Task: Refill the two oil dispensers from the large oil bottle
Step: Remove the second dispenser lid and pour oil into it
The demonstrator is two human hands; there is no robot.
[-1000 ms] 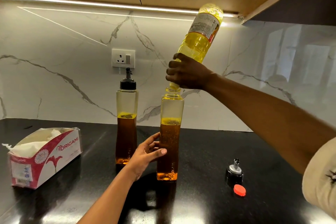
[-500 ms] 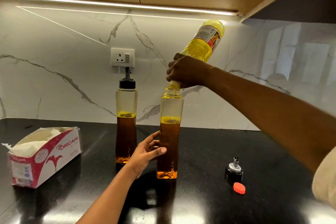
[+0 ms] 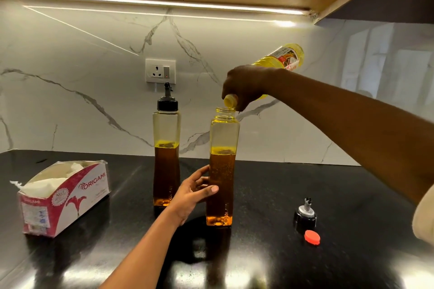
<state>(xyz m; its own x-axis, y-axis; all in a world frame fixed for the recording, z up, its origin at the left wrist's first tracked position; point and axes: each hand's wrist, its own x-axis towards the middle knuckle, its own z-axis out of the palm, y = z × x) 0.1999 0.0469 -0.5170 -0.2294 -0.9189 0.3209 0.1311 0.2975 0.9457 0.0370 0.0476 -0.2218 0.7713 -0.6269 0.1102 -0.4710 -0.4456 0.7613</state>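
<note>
Two tall clear oil dispensers stand on the black counter (image 3: 270,195). The left dispenser (image 3: 166,162) wears its black pour cap. The right dispenser (image 3: 222,171) is uncapped, with amber oil up to about two thirds. My left hand (image 3: 195,192) grips its lower body, thumb across the front. My right hand (image 3: 246,85) grips the neck of the large yellow oil bottle (image 3: 281,58), which is tilted nearly level, its open mouth just above the dispenser's rim. I cannot tell whether oil is flowing.
A black pour cap (image 3: 304,214) and a red bottle cap (image 3: 312,237) lie on the counter at the right. An open tissue box (image 3: 68,195) sits at the left. A wall socket (image 3: 160,74) is on the marble backsplash, under an overhead cabinet.
The large bottle has swung down from steeply upturned to nearly level, and its mouth has lifted slightly off the dispenser's rim. My left hand has stayed on the right dispenser.
</note>
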